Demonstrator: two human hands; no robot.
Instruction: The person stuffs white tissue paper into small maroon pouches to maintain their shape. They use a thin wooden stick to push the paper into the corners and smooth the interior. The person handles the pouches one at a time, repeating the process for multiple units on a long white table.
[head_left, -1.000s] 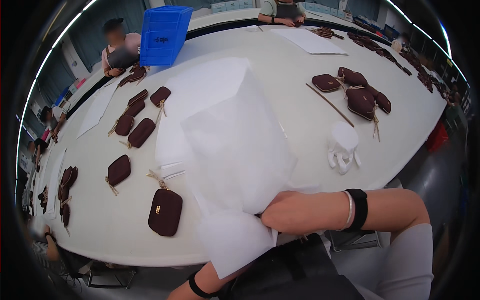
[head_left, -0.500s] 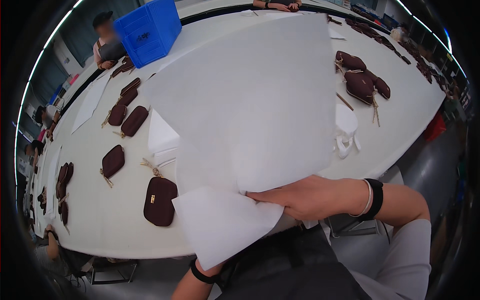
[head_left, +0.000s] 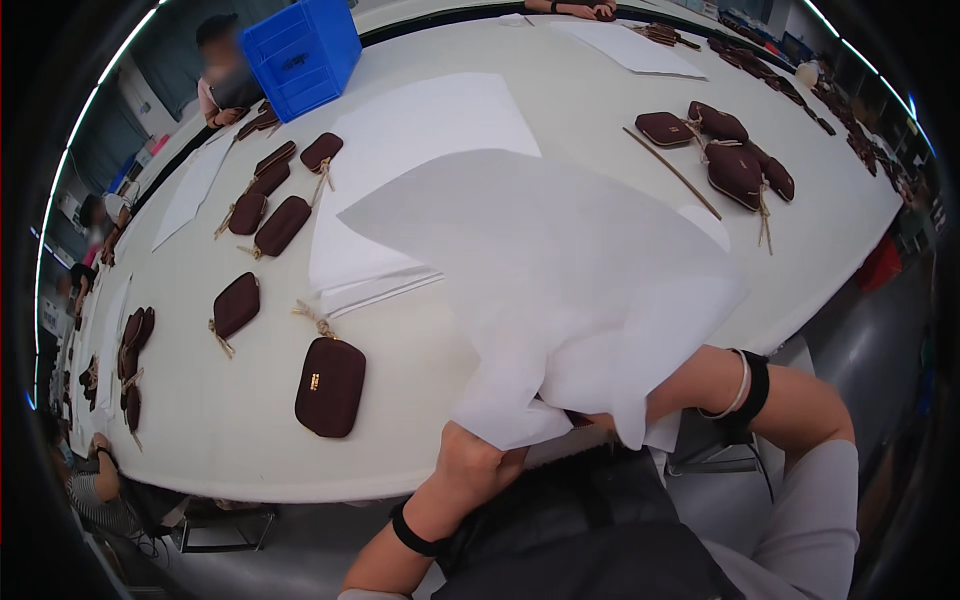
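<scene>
A large, thin sheet of white paper (head_left: 590, 260) stands up over the table's near edge, gathered and creased at its lower end. My left hand (head_left: 478, 462) is closed on its lower left corner, fingertips tucked underneath. Most of my right hand (head_left: 602, 422) is covered by the sheet's drooping right side; only a bit of its fingers shows. Beside those fingers is a sliver of a dark maroon item (head_left: 578, 418), the rest of it hidden. On the table to the left of the sheet lies a maroon zip pouch (head_left: 331, 388) with a knotted beige cord.
A stack of white sheets (head_left: 420, 130) lies beyond my hands. Several maroon pouches (head_left: 283, 226) are at left, more pouches (head_left: 733, 172) at right by a thin brown stick (head_left: 672, 173). A blue crate (head_left: 300, 60) stands at the far left. Other people sit around the table.
The sheet has swung down and right, uncovering the stack, stick and more pouches. My left hand has come up into view from beneath it; the sheet now covers my right hand.
</scene>
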